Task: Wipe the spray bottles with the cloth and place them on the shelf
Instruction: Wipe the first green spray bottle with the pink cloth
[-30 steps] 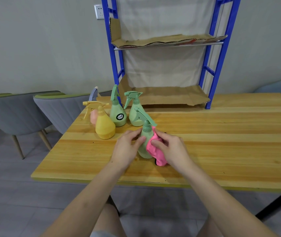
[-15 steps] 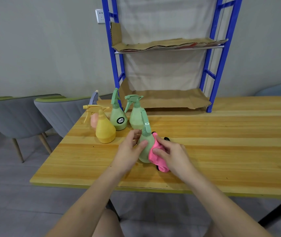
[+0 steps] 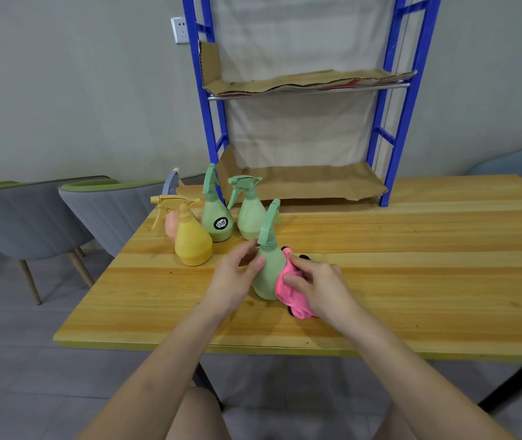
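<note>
A pale green spray bottle point(image 3: 267, 268) stands on the wooden table point(image 3: 412, 274) in front of me. My left hand point(image 3: 232, 281) holds its left side, thumb against the body. My right hand point(image 3: 320, 289) grips a pink cloth point(image 3: 291, 296) and presses it on the bottle's right side. Behind stand a yellow bottle point(image 3: 191, 239), a green bottle with a black label point(image 3: 217, 217), another green bottle point(image 3: 250, 214) and a pink bottle point(image 3: 170, 222), mostly hidden. The blue shelf point(image 3: 393, 128) with cardboard-lined boards stands at the table's back.
Two grey chairs point(image 3: 94, 208) stand left of the table. A wall socket point(image 3: 179, 30) sits beside the shelf's left post. The lower cardboard board point(image 3: 310, 182) of the shelf holds nothing. My knees show below the table's near edge.
The held bottle has turned, so its trigger head now points away and up. My right hand has slid the cloth lower along the bottle's side. The camera has shifted slightly.
</note>
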### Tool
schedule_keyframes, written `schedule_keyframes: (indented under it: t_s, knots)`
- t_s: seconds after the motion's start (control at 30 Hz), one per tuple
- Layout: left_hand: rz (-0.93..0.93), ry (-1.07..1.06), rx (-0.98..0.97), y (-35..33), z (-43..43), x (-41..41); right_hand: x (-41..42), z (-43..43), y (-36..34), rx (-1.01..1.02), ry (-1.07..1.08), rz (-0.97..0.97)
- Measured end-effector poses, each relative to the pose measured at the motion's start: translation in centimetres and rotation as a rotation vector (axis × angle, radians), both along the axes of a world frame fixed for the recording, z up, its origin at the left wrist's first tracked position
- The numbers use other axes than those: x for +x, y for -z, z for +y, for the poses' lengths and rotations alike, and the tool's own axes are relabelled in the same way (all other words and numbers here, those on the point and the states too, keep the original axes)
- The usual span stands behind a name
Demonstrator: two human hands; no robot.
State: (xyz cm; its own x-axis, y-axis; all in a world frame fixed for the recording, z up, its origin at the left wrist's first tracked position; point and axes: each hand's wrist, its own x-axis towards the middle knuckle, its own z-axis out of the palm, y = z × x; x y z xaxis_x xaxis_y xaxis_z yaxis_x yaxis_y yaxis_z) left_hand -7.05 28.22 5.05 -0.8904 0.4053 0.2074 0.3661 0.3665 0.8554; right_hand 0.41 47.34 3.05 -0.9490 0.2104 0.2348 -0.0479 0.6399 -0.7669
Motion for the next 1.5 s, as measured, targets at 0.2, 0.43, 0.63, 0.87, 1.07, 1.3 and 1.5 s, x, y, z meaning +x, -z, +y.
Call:
schedule_keyframes:
  t_s: [0.2,0.43,0.63,0.87,1.07,1.3,1.5]
  knots:
    - [-0.006,0.039,0.039,0.1,-0.1,0.1,-0.9,-0.9,-1.3,-0.047,-0.036,0.048]
    - [0.083,-0.045,-0.018,0.2,0.1,0.3,0.0,0.3,0.7,0.015,0.001,-0.009]
    - [0.08,-0.056,-0.031,-0.2,-0.1,0.7,-0.5,-0.9,-0.4,0.018,-0.01,0.046]
    - [0.005,-0.04,0.035,-0.3,-0.5,0.7,-0.7,-1.1,-0.1,-0.007,-0.023,0.047]
    - [0.043,-0.109,-0.033,-0.5,1.1,1.3,-0.3,-0.9,-0.1,0.033,-0.034,0.001]
    - [-0.036,-0.184,0.097,-0.7,2.8,1.2,0.3,-0.6,0.5,0.013,0.08,0.005]
    - [-0.266,-0.157,0.523,-3.5,2.1,1.6,1.7,-1.0,-1.5,-0.369,0.118,0.182]
